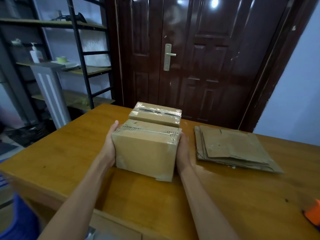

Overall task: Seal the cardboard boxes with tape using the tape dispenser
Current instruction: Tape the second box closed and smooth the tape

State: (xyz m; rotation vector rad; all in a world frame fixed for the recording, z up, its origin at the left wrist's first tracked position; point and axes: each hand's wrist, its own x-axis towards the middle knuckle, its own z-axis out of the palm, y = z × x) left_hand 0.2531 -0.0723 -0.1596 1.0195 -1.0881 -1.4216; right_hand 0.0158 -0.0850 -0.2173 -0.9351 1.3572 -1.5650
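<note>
A brown cardboard box (pixel 147 151) with clear tape across its top is gripped from both sides, my left hand (pixel 110 144) flat on its left face and my right hand (pixel 182 151) on its right face. It sits low over the wooden table (pixel 69 153); whether it touches the top I cannot tell. Just behind it stands a second taped box (pixel 155 114). An orange tape dispenser (pixel 313 213) peeks in at the right edge of the table, cut off by the frame.
A stack of flattened cardboard boxes (pixel 232 148) lies on the table to the right. A dark double door (pixel 199 58) stands behind the table, and metal shelving (pixel 69 66) with a tape roll and bottle stands at the left.
</note>
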